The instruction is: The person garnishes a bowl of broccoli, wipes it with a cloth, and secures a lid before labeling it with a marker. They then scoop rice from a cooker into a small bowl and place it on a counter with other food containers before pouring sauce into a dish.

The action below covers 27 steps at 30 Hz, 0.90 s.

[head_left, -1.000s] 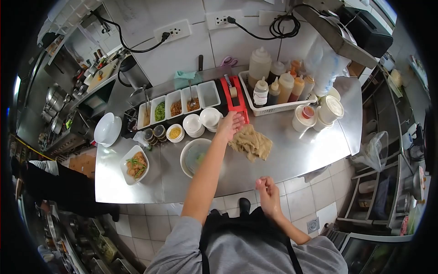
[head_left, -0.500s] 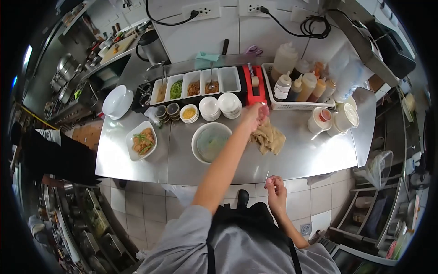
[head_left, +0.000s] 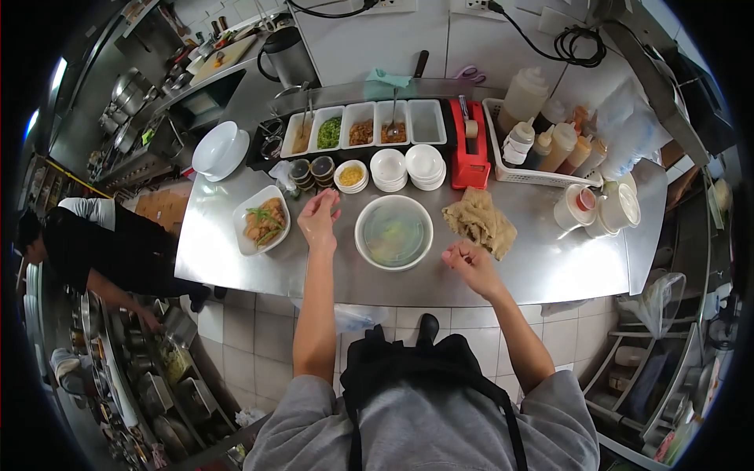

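My left hand [head_left: 320,220] is raised over the steel table, left of a round white bowl [head_left: 360,245], with its fingertips pinched together. Whatever it may hold is too small to make out. To the right of the bowl, my right hand [head_left: 470,265] has its fingers curled in, and their contents are hidden. A translucent lid [head_left: 393,230] seems to cover the bowl, with pale green showing through. The brown cloth [head_left: 481,221] lies just beyond my right hand. Behind it stands a red tape dispenser [head_left: 470,165]. Neither hand touches the bowl.
A dish of cooked food [head_left: 265,224] stands at left. Stacked small bowls [head_left: 425,166] and topping containers [head_left: 361,133] line the back. A basket of squeeze bottles [head_left: 542,175] and white tubs [head_left: 571,210] are at right. A co-worker [head_left: 102,243] bends over containers at far left.
My left hand has come back from the tape dispenser to the bowl's left side. My right hand has risen to the bowl's right; the thin pale strip at its fingers no longer shows. The view has shifted.
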Available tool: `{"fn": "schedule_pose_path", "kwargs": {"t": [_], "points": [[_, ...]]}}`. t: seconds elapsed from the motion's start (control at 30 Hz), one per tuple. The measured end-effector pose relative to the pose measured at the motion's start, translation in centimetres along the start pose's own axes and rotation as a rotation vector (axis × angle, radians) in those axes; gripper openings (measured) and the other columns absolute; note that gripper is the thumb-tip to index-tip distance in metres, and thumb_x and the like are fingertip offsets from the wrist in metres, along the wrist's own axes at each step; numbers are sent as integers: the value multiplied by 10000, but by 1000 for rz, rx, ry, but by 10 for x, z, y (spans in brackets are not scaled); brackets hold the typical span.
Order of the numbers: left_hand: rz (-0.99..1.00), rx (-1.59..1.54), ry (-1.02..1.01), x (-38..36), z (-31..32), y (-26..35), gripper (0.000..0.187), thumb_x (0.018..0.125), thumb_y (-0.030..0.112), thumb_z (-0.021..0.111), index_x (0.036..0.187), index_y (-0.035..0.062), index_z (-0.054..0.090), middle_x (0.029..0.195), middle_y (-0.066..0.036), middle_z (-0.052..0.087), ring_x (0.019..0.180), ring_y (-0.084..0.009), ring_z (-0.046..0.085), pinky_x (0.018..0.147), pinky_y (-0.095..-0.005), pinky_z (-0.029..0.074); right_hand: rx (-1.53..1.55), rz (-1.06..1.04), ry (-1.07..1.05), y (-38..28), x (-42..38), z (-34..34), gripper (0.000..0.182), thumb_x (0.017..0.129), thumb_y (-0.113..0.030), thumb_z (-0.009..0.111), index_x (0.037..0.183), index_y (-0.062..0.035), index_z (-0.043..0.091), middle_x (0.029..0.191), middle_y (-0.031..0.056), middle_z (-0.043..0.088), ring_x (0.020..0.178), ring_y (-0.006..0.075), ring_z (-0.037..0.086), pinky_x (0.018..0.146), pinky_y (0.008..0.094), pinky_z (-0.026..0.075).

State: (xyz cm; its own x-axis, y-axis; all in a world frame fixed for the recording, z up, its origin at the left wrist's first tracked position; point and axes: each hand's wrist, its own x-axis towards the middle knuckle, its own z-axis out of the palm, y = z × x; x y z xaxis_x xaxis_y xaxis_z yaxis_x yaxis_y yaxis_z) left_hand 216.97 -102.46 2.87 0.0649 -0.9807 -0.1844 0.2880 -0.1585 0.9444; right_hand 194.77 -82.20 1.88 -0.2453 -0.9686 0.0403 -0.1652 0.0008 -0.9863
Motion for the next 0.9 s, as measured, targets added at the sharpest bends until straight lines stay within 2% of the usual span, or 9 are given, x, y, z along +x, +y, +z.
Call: {"fn": "schedule_pose_path", "kwargs": {"t": [0.2,0.37,0.43,0.63,0.7,0.73,0.8,0.83,0.9], "points": [[123,338,-41,13,-21,-47,192,788,127,644,918,-14,646,781,-61,649,698,-101,590,588,-248,462,-191,200,-129,12,11,-3,341,828,-307,616,687,2,580,735,61,527,647,134,481,600,281,398],[-11,551,-249,-2,-17,-64,250,739,116,678,929,-39,634,765,-76,646,654,-121,577,625,-252,469,-311,141,-135,23,29,9,352,795,-368,638,767,-18,622,706,78,524,652,183,518,602,308,413],[91,547,-282,5,-21,-72,264,732,110,683,947,-32,626,802,-79,644,692,-120,577,645,-248,464,-323,83,-158,36,36,10,347,783,-374,649,794,-28,627,705,84,530,658,198,530,606,316,418],[359,849,-328,3,-22,-71,313,745,110,672,1022,-12,589,952,-104,618,850,-125,563,746,-264,445,-454,189,-54,42,35,17,321,772,-342,657,890,-47,618,774,124,588,738,186,581,669,321,447],[466,1041,-336,-4,-23,-63,307,778,131,653,1040,-12,580,979,-111,612,874,-132,559,768,-275,442,-199,119,303,45,30,33,309,836,-300,596,1001,-39,588,879,113,603,860,160,576,763,298,439],[304,816,-314,-7,-24,-59,319,833,186,601,1083,-9,563,1054,-105,589,917,-140,561,798,-281,445,-197,108,311,42,30,42,309,836,-300,596,1001,-39,588,879,113,603,860,160,576,763,298,439],[-160,254,-420,-21,-24,-54,495,933,403,417,1215,3,490,1247,-98,491,1101,-166,497,934,-306,381,528,50,601,34,28,66,433,927,-338,443,1220,-19,459,1123,112,544,1064,176,501,910,292,376],[-152,253,-431,-32,-22,-60,495,933,403,417,1215,3,490,1247,-98,491,1101,-166,497,934,-306,381,528,39,609,35,29,80,433,927,-338,443,1220,-19,459,1123,112,544,1064,176,501,910,292,376],[-350,104,-458,-55,-19,-69,573,938,456,354,1281,1,418,1311,-93,431,1201,-179,407,1011,-310,293,683,16,563,40,33,101,532,971,-402,252,1361,-41,276,1344,93,368,1235,187,357,1028,316,276]]}}
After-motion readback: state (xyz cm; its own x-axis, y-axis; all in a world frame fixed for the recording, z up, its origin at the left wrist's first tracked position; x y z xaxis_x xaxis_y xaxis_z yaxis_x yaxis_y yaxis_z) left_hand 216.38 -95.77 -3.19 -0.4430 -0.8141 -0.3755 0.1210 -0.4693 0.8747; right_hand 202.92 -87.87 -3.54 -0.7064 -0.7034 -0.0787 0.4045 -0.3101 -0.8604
